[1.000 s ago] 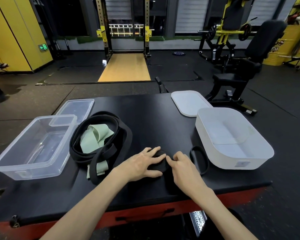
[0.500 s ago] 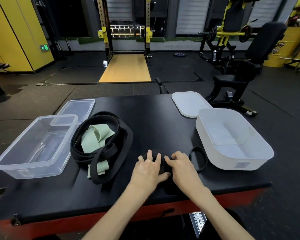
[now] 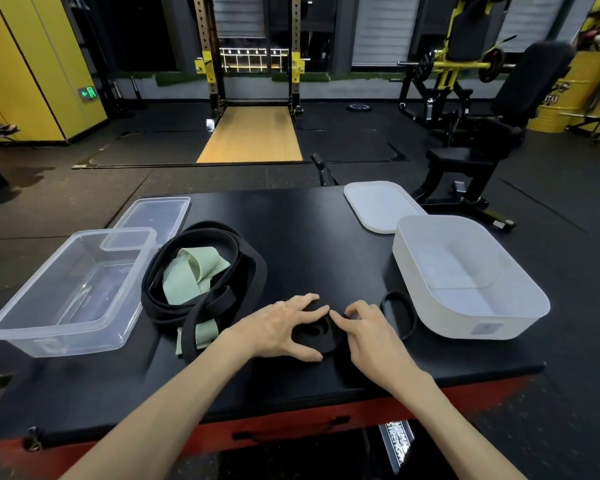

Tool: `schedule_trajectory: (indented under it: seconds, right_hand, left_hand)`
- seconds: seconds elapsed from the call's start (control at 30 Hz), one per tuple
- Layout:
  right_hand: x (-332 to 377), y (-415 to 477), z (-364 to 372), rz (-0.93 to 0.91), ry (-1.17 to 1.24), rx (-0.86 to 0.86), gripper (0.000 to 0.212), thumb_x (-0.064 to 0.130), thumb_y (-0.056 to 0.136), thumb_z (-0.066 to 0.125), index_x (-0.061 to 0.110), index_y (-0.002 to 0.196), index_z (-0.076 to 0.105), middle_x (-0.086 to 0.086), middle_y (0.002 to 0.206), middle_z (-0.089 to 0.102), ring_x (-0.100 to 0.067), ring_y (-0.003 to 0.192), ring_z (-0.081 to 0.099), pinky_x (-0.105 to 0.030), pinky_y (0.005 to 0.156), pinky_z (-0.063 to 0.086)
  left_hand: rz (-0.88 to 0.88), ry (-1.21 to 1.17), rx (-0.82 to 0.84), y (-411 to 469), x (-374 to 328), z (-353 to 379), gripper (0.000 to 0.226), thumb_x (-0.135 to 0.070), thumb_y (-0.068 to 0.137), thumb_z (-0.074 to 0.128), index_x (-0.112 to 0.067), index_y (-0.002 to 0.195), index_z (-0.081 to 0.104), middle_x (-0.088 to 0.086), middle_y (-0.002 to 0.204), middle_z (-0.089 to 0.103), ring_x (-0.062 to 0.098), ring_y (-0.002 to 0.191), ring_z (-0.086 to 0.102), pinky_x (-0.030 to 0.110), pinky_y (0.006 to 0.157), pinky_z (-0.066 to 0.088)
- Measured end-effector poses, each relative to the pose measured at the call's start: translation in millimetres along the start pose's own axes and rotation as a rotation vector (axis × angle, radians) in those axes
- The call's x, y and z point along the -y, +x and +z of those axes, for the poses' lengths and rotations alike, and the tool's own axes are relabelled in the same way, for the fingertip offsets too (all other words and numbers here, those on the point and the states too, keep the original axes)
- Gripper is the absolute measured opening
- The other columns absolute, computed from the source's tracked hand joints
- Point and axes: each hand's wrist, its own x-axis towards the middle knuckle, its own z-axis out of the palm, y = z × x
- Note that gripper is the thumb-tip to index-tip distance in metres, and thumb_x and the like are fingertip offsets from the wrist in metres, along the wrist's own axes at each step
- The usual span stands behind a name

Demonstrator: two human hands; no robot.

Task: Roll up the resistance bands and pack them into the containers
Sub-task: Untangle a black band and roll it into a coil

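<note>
At the near middle of the counter (image 3: 309,237), a rolled black band (image 3: 314,333) is gripped on its left side by the curled fingers of the left hand (image 3: 278,327) and pinched at its right edge by the fingers of the right hand (image 3: 371,332). A loose black loop (image 3: 400,315) is seen just beside the white container (image 3: 465,327).

Bare forearms entering from 7 and 5 o'clock, left hand (image 3: 281,329) cupping black band roll (image 3: 326,342), thumb at 6, fingers (image 3: 310,301) at 12, right hand (image 3: 373,336) pinching its 3 o'clock edge
</note>
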Motion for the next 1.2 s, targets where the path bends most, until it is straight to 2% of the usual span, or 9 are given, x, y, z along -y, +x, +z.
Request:
schedule_trajectory:
  seconds: [0.23, 0.37, 0.47, 0.57, 0.67, 0.83, 1.03, 1.13, 1.2]
  right_hand:
    - [3.1, -2.7, -4.5, 0.062, -0.068, 0.01, 0.056, -0.004, 0.079, 0.057, 0.017, 0.131, 0.057, -0.009, 0.101, 0.052, -0.025, 0.086, 0.047, -0.033, 0.07, 0.051]
    - [8.0, 4.5, -3.3, 0.082, -0.028, 0.02, 0.049, -0.005, 0.084, 0.052, 0.014, 0.128, 0.06, -0.01, 0.109, 0.057, -0.029, 0.098, 0.054, -0.034, 0.074, 0.049]
    - [6.5, 9.0, -4.3, 0.123, 0.018, 0.055, 0.045, -0.001, 0.09, 0.046, 0.015, 0.13, 0.059, -0.007, 0.123, 0.056, -0.025, 0.113, 0.05, -0.031, 0.086, 0.046]
    - [2.9, 5.9, -7.3, 0.116, 0.043, 0.07, 0.043, 0.005, 0.093, 0.045, 0.019, 0.131, 0.058, -0.003, 0.126, 0.053, -0.021, 0.116, 0.048, -0.031, 0.088, 0.047]
    - [2.4, 4.7, -8.9, 0.092, 0.035, 0.071, 0.043, 0.005, 0.093, 0.045, 0.02, 0.131, 0.059, -0.003, 0.123, 0.054, -0.022, 0.112, 0.048, -0.028, 0.083, 0.045]
    - [2.4, 7.3, -9.4, 0.064, 0.027, 0.081, 0.042, 0.003, 0.093, 0.045, 0.018, 0.13, 0.06, -0.006, 0.119, 0.056, -0.026, 0.105, 0.05, -0.027, 0.081, 0.041]
    - [2.0, 4.9, -9.4, 0.076, 0.064, 0.06, 0.039, 0.01, 0.097, 0.045, 0.021, 0.131, 0.059, -0.003, 0.108, 0.05, -0.022, 0.102, 0.05, -0.023, 0.074, 0.039]
    - [3.4, 0.4, -9.8, 0.121, 0.028, 0.058, 0.045, 0.011, 0.097, 0.042, 0.029, 0.137, 0.05, 0.002, 0.099, 0.038, -0.021, 0.096, 0.046, -0.02, 0.072, 0.033]
    - [4.2, -2.9, -12.4, 0.153, 0.02, 0.058, 0.047, 0.01, 0.096, 0.041, 0.029, 0.139, 0.047, 0.001, 0.1, 0.041, -0.022, 0.097, 0.048, -0.021, 0.072, 0.032]
  left_hand:
    - [-0.291, 0.065, -0.257, -15.1, -42.4, 23.4, 0.079, -0.064, 0.085, 0.048, -0.032, 0.15, 0.016, -0.005, 0.157, 0.008, 0.01, 0.142, 0.016, 0.028, 0.106, 0.031]
    - [-0.458, 0.04, -0.231, -5.7, -55.8, 24.1, 0.083, -0.064, 0.085, 0.048, -0.027, 0.15, 0.013, 0.002, 0.157, 0.008, 0.017, 0.142, 0.015, 0.033, 0.105, 0.034]
    - [-0.526, 0.062, -0.182, 0.6, -61.8, 25.5, 0.086, -0.063, 0.086, 0.047, -0.02, 0.151, 0.01, 0.01, 0.157, 0.007, 0.024, 0.142, 0.013, 0.037, 0.104, 0.035]
    - [-0.492, 0.129, -0.151, -1.2, -60.6, 25.7, 0.088, -0.068, 0.086, 0.041, -0.018, 0.151, 0.009, 0.014, 0.157, 0.006, 0.03, 0.142, 0.014, 0.041, 0.112, 0.024]
    - [-0.342, 0.081, -0.068, -4.4, -45.8, 8.4, 0.096, -0.071, 0.08, 0.049, -0.02, 0.151, 0.009, 0.009, 0.159, 0.001, 0.032, 0.143, 0.008, 0.045, 0.117, 0.012]
    - [-0.032, 0.006, 0.123, -3.2, -17.4, -33.2, 0.098, -0.049, 0.073, 0.075, -0.028, 0.15, 0.018, 0.002, 0.159, 0.003, 0.022, 0.144, 0.009, 0.034, 0.117, 0.015]
    - [-0.03, 0.162, 0.106, -2.2, -9.7, -21.5, 0.086, -0.062, 0.079, 0.059, -0.032, 0.149, 0.02, 0.002, 0.158, 0.013, 0.027, 0.134, 0.035, 0.032, 0.11, 0.027]
    - [-0.116, 0.121, 0.012, -7.8, -16.1, -6.7, 0.08, -0.064, 0.082, 0.053, -0.034, 0.149, 0.021, 0.001, 0.158, 0.012, 0.022, 0.138, 0.03, 0.034, 0.11, 0.03]
    - [-0.203, 0.137, -0.051, -9.6, -26.9, 2.6, 0.078, -0.065, 0.084, 0.048, -0.034, 0.149, 0.018, 0.002, 0.158, 0.011, 0.019, 0.141, 0.023, 0.033, 0.11, 0.03]
